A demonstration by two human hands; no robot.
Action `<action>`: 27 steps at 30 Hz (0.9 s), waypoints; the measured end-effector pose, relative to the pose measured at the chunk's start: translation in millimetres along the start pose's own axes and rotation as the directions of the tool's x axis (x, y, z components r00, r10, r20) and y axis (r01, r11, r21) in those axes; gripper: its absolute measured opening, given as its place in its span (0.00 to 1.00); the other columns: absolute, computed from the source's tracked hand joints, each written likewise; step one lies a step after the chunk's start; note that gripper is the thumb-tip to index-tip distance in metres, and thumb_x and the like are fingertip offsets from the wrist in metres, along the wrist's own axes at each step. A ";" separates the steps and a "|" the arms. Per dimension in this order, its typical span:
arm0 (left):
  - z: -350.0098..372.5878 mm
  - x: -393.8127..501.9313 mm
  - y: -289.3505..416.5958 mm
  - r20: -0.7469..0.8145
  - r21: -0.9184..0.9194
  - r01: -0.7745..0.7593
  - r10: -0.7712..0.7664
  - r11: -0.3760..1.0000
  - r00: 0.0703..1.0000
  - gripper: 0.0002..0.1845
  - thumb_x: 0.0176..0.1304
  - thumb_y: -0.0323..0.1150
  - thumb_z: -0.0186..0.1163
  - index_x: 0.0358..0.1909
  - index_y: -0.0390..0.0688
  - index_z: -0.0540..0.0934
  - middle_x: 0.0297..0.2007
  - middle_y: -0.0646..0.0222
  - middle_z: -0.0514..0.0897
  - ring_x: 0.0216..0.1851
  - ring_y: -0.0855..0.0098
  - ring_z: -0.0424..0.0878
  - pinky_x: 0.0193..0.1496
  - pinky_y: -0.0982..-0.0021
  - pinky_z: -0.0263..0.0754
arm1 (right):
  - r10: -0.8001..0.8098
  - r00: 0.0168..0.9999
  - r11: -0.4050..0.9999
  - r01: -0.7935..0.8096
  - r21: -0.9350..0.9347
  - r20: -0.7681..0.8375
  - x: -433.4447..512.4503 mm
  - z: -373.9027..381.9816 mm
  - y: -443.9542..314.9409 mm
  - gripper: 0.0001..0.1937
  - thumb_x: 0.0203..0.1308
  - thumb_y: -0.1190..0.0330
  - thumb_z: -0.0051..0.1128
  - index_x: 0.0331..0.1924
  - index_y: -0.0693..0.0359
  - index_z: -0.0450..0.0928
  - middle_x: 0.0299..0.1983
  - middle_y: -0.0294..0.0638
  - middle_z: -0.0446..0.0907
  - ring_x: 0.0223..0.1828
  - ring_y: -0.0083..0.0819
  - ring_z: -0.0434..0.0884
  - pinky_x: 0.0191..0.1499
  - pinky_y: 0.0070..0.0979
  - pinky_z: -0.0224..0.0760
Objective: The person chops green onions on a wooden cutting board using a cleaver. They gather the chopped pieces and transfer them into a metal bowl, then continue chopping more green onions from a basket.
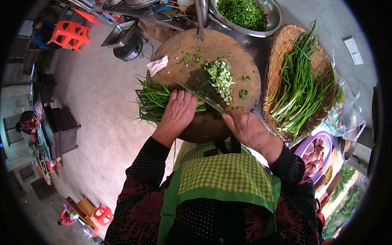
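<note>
A thick round wooden chopping board (242, 64) lies before me. My left hand (180, 110) presses down on a bunch of green onions (153, 99), whose leafy ends stick out past the board's left edge. In my right hand (249, 128) is the handle of a kitchen knife (200, 96); its blade slants across the bunch, close beside my left fingertips. Chopped green onion (220, 78), white and green, is heaped beyond the blade. A crumpled pale cloth or paper (157, 65) rests at the board's left rim, and small green bits are scattered about.
Whole green onions lie in a woven basket (277, 49) to the right. Beyond the board stands a metal basin (277, 18) of chopped greens. A purple basin (327, 144) holds raw meat. At upper left are a metal tray (118, 33) and a red stool (72, 35).
</note>
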State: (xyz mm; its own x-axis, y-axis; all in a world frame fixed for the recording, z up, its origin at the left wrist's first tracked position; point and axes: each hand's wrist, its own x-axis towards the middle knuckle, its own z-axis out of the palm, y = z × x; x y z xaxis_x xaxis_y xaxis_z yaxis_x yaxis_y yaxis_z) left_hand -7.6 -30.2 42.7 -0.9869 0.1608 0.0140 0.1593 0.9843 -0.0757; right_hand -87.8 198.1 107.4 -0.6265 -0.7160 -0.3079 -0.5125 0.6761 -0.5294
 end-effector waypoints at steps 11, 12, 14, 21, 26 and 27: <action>3.6 9.8 0.1 -0.078 -0.025 0.076 -0.078 0.997 0.994 0.08 0.62 0.31 0.53 0.40 0.41 0.78 0.37 0.63 0.78 0.41 0.64 0.78 0.49 0.62 0.70 | 0.201 0.971 0.864 -0.115 0.491 -0.127 18.6 24.4 20.1 0.23 0.76 0.52 0.43 0.40 0.67 0.76 0.30 0.63 0.81 0.39 0.65 0.80 0.41 0.51 0.74; 4.8 13.8 1.7 -0.067 -0.049 0.106 -0.109 0.993 0.992 0.08 0.61 0.30 0.53 0.40 0.41 0.78 0.36 0.63 0.79 0.40 0.64 0.79 0.48 0.62 0.70 | 0.199 0.970 0.870 -0.111 0.480 -0.137 13.5 19.3 20.7 0.22 0.76 0.53 0.43 0.40 0.67 0.76 0.30 0.63 0.80 0.39 0.66 0.80 0.40 0.51 0.73; 8.7 25.3 8.3 -0.040 -0.061 0.163 -0.166 0.985 0.985 0.08 0.61 0.31 0.54 0.40 0.40 0.77 0.36 0.62 0.79 0.39 0.63 0.79 0.47 0.62 0.71 | 0.153 0.968 0.906 -0.057 0.419 -0.200 4.1 10.4 17.5 0.21 0.76 0.55 0.44 0.39 0.67 0.76 0.28 0.63 0.79 0.36 0.65 0.80 0.37 0.52 0.73; 14.7 43.4 33.2 -0.036 -0.108 0.339 -0.345 0.934 0.938 0.17 0.56 0.38 0.64 0.42 0.37 0.76 0.38 0.60 0.78 0.42 0.59 0.79 0.48 0.59 0.72 | 0.050 0.977 0.990 -0.021 0.137 -0.206 -5.9 4.8 7.5 0.21 0.75 0.53 0.46 0.36 0.64 0.76 0.23 0.60 0.80 0.29 0.61 0.82 0.32 0.53 0.76; 2.8 37.6 39.9 0.027 -0.149 0.416 -0.417 0.897 0.909 0.35 0.52 0.54 0.71 0.49 0.33 0.76 0.44 0.56 0.79 0.51 0.55 0.77 0.64 0.48 0.63 | 0.043 0.980 0.995 -0.024 0.098 -0.194 6.7 14.0 11.3 0.21 0.74 0.51 0.47 0.34 0.63 0.75 0.21 0.58 0.80 0.26 0.59 0.83 0.30 0.51 0.77; 0.5 36.3 40.7 0.006 -0.117 0.430 -0.432 0.895 0.902 0.37 0.51 0.56 0.71 0.50 0.33 0.75 0.44 0.55 0.79 0.52 0.55 0.77 0.66 0.46 0.59 | 0.038 0.980 0.996 -0.023 0.081 -0.198 6.9 14.9 11.9 0.21 0.74 0.52 0.47 0.34 0.63 0.75 0.21 0.57 0.80 0.26 0.58 0.83 0.29 0.50 0.77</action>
State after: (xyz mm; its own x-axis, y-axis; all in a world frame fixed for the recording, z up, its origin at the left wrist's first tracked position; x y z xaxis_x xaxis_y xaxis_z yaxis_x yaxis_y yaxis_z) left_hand -37.0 15.6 39.6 -0.9590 -0.2805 0.0396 -0.2782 0.9589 0.0552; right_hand -89.4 198.7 87.2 -0.7494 -0.6411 -0.1655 -0.4490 0.6758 -0.5846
